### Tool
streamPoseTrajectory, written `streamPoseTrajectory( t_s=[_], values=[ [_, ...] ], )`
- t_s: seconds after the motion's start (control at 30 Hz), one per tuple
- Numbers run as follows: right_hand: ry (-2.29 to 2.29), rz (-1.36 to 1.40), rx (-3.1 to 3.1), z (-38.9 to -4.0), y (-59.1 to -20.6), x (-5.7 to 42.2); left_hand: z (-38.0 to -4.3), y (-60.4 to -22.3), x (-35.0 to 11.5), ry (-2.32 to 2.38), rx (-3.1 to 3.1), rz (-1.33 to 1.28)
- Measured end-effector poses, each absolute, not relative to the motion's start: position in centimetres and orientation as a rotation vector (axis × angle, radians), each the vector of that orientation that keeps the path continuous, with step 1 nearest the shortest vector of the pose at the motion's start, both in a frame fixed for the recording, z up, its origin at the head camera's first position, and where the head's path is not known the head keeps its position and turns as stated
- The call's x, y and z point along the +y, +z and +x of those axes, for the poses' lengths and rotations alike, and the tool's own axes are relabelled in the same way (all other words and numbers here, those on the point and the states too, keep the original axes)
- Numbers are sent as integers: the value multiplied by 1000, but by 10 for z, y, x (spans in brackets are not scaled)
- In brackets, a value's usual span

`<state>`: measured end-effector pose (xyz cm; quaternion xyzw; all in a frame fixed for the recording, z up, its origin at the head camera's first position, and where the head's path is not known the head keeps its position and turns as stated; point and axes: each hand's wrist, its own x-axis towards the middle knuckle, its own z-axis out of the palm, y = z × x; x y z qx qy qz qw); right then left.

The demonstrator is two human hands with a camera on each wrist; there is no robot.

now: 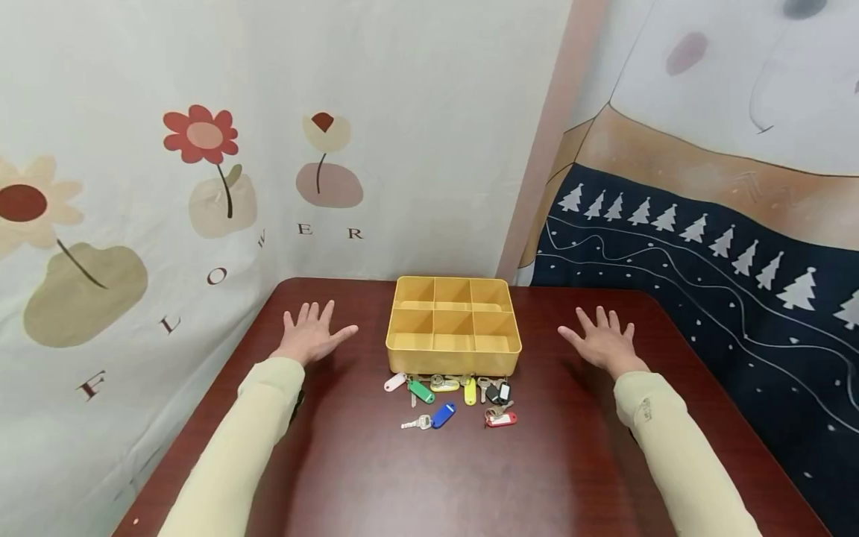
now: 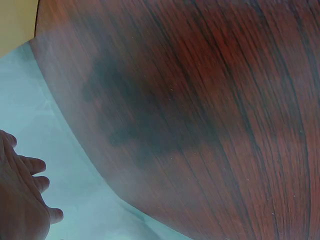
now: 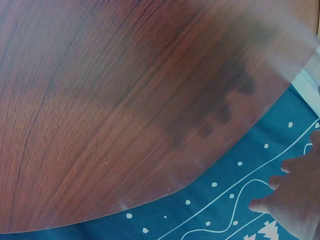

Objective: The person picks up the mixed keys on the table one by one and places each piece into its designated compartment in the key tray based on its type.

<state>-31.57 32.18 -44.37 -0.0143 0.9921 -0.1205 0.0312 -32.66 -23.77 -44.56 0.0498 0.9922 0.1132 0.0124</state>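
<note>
Left hand and right hand are spread; crowding may make keys near the yellow tray snag.

On my remote feed I record: table below the left fingers and right fingers; flower-printed white cloth beyond the left fingers; tree-printed navy cloth right of the right fingers; pink strip between the cloths.

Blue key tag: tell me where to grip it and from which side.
Pinch the blue key tag across its long edges, probably from above and the near side: it lies flat, bare table before it, with its key to the left.
</note>
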Motion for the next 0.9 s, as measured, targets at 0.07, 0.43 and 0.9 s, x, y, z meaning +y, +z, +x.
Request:
streamPoseTrajectory(
  t_s=[0.07, 0.43, 0.9],
  values=[
    [-362, -38, 3060, -316, -445, 322, -326, -448, -235, 365, 3086, 165],
    [-371, -42, 3073, -313, -442, 326, -330, -443, -210, 408, 3089, 251],
    [-403, -69, 3091, -309, -445, 320, -332, -437, -183, 426, 3054, 368]
  ],
)
